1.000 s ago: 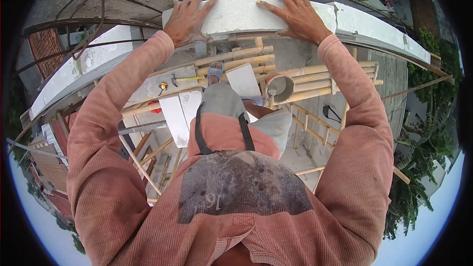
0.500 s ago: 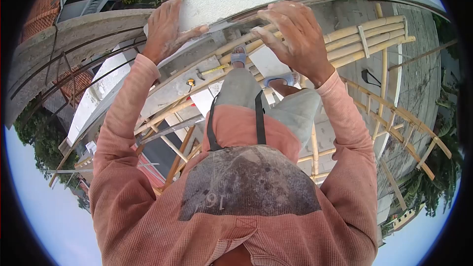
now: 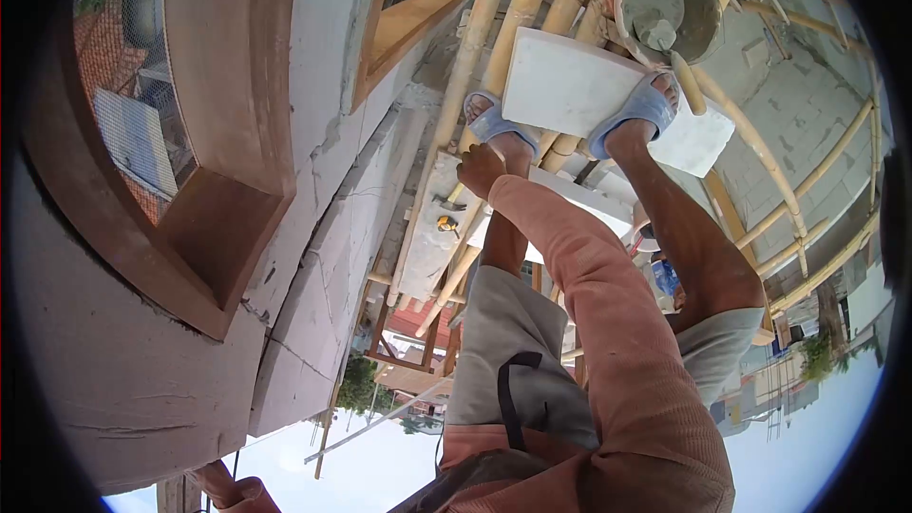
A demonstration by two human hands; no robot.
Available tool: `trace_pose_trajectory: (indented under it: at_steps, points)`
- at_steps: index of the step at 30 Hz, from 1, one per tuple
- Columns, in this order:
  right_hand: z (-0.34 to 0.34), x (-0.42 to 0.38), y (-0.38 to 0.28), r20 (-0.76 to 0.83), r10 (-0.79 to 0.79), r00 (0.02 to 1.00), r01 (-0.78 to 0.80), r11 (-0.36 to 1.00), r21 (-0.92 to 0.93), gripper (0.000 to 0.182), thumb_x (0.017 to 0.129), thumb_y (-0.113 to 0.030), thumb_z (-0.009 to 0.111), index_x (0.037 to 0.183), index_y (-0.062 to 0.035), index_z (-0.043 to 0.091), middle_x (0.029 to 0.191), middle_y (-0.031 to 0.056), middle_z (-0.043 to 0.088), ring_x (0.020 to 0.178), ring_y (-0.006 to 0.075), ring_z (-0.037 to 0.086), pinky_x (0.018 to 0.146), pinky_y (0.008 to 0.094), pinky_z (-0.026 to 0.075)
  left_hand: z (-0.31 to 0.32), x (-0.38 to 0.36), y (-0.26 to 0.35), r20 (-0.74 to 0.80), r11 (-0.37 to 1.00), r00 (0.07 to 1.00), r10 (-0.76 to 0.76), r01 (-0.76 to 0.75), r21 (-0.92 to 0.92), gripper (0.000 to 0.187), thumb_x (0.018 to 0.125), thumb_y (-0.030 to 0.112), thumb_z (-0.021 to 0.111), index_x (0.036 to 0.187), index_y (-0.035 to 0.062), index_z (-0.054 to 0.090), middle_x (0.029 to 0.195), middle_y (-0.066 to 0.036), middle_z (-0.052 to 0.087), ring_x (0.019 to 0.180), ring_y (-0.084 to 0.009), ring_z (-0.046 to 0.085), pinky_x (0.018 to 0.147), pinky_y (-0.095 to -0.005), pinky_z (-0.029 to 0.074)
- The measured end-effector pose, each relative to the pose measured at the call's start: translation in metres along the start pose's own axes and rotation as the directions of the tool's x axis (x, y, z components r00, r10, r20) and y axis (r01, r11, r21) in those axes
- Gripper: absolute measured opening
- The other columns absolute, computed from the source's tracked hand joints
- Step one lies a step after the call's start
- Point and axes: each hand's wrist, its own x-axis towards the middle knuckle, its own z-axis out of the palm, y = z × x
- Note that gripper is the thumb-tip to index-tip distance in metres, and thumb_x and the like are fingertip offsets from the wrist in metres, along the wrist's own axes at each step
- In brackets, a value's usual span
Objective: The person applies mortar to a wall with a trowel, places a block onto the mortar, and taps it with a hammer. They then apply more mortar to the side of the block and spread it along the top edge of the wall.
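Observation:
My right hand (image 3: 481, 171) reaches down beside my foot. Its fingers are closed around the yellow handle of a hammer (image 3: 446, 204), whose head rests on a grey board (image 3: 425, 252). A yellow and black tape measure (image 3: 446, 223) lies next to the hammer. At the lower left edge, my left hand (image 3: 217, 483) is only partly in view near the underside of the pale wall; its fingers are hidden.
I stand on bamboo poles (image 3: 518, 24) and a white block (image 3: 570, 85). A bucket (image 3: 714, 14) with grey mortar and a handled tool is beside my foot. The block wall (image 3: 323, 171) with a wooden window frame (image 3: 223, 66) rises at left.
Both hands have left the top of the white wall. I have turned and bent low; my right hand is now down at the hammer, and my left is out at the view's edge.

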Motion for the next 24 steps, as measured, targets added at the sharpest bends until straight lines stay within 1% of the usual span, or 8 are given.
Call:
trace_pose_trajectory:
  at_steps: [3,6,8,12,14,20,22,24]
  points:
    - [0.132,0.093,-0.007,-0.016,0.012,1.0,-0.013,0.999,-0.048,0.025,0.098,-0.028,0.055,0.104,-0.018,0.078,0.107,-0.0015,0.069,0.112,0.0215,0.059,0.089,0.0428,0.046,0.031,0.018,-0.001,-0.013,0.993,1.0,-0.023,0.024,0.116,0.069,0.103,0.054,0.043,0.152,0.0058,0.031,0.142,-0.017,0.047,0.131,-0.0275,0.046,0.11,-0.0412,0.035]
    - [0.202,0.14,-0.004,0.069,-0.072,0.995,0.065,0.993,0.094,0.026,0.098,-0.025,0.052,0.106,-0.0151,0.075,0.113,0.0073,0.066,0.115,0.0259,0.059,0.097,0.0482,0.043,0.056,0.033,-0.007,-0.019,0.977,0.998,-0.055,0.057,0.207,0.069,0.103,0.054,0.044,0.151,0.0056,0.032,0.141,-0.017,0.047,0.13,-0.0276,0.047,0.11,-0.0412,0.035]
    - [0.235,0.154,-0.002,0.173,-0.092,0.981,0.089,0.996,0.028,0.027,0.1,-0.028,0.048,0.105,-0.0175,0.073,0.115,0.0075,0.065,0.109,0.0262,0.062,0.095,0.0493,0.044,0.068,0.041,-0.009,-0.019,0.964,0.997,-0.075,0.077,0.253,0.069,0.103,0.053,0.045,0.151,0.0055,0.033,0.141,-0.017,0.048,0.13,-0.0276,0.047,0.11,-0.0411,0.035]
    - [0.271,0.178,0.0,0.274,-0.181,0.944,0.142,0.977,0.157,0.014,0.098,-0.019,0.051,0.096,-0.0101,0.061,0.088,0.0061,0.06,0.078,0.0236,0.059,0.074,0.0431,0.043,0.074,0.049,-0.012,-0.009,0.948,0.995,-0.104,0.102,0.3,0.069,0.103,0.053,0.045,0.151,0.0052,0.034,0.14,-0.018,0.049,0.13,-0.0277,0.047,0.11,-0.0411,0.035]
    - [0.264,0.172,-0.013,0.247,-0.268,0.931,0.231,0.958,0.167,0.012,0.094,-0.02,0.055,0.091,-0.0111,0.062,0.085,0.0055,0.061,0.079,0.0241,0.061,0.072,0.042,0.045,0.068,0.051,-0.012,0.0,0.948,0.994,-0.106,0.101,0.303,0.068,0.103,0.053,0.046,0.15,0.0051,0.035,0.139,-0.018,0.05,0.13,-0.0278,0.047,0.109,-0.0411,0.036]
    - [0.181,0.118,-0.054,-0.247,-0.579,0.777,0.594,0.804,-0.017,0.011,0.083,-0.022,0.068,0.075,-0.0142,0.066,0.074,0.0036,0.065,0.082,0.0256,0.066,0.067,0.0388,0.051,0.026,0.03,-0.004,0.036,0.967,0.994,-0.1,0.088,0.238,0.068,0.103,0.053,0.047,0.149,0.0047,0.037,0.138,-0.019,0.051,0.129,-0.0279,0.048,0.109,-0.041,0.036]
    - [0.054,0.06,-0.043,0.024,-0.609,0.793,0.607,0.793,0.048,0.032,0.092,-0.043,0.064,0.089,-0.012,0.073,0.091,0.0068,0.073,0.09,0.0281,0.07,0.079,0.0412,0.053,0.009,0.018,0.0,0.058,0.979,0.996,-0.07,0.057,0.194,0.068,0.103,0.053,0.047,0.149,0.0046,0.038,0.137,-0.019,0.052,0.129,-0.028,0.048,0.109,-0.041,0.036]
    - [-0.011,0.005,-0.038,-0.045,-0.518,0.854,0.518,0.843,0.146,0.044,0.092,-0.052,0.06,0.09,-0.0103,0.072,0.092,0.0079,0.073,0.094,0.0286,0.07,0.082,0.0421,0.053,-0.009,0.009,0.002,0.086,0.99,0.996,-0.031,0.019,0.143,0.068,0.102,0.053,0.048,0.149,0.0044,0.039,0.137,-0.019,0.052,0.129,-0.028,0.048,0.109,-0.0409,0.036]
